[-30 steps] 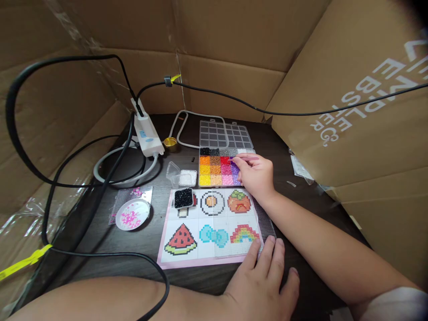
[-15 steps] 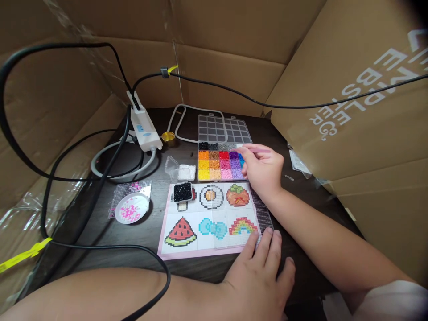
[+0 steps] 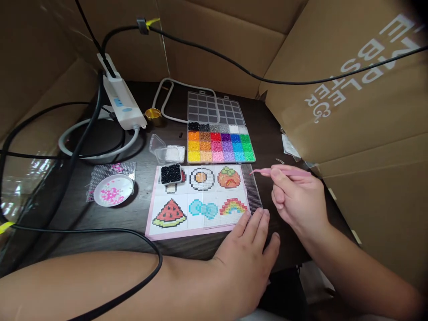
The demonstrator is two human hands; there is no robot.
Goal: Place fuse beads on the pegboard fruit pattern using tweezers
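Note:
My right hand (image 3: 299, 198) pinches pink tweezers (image 3: 289, 172), their bent tip over the right edge of a clear pegboard (image 3: 253, 187). Whether a bead sits in the tip is too small to tell. Fingers spread, my left hand (image 3: 245, 252) lies flat at the near right corner of the pegboard. Beneath the board is a pattern sheet (image 3: 170, 232) with a watermelon, an egg, a rainbow and other pixel pictures. A small box of black beads (image 3: 171, 174) rests on the sheet's upper left. Behind stands a compartment box of coloured beads (image 3: 216, 145), its lid folded back.
To the left, a white dish (image 3: 125, 183) of pink and white beads sits on another pegboard (image 3: 129, 169). A small box of white beads (image 3: 174, 154), a gold cup (image 3: 153, 115) and a power strip (image 3: 125, 104) stand behind. Black cables (image 3: 133, 229) cross my left forearm; cardboard walls (image 3: 351, 129) surround the table.
My right hand has moved from the bead box toward me and right, carrying the tweezers to the pegboard's edge. My left hand stays on the board. The camera view has shifted.

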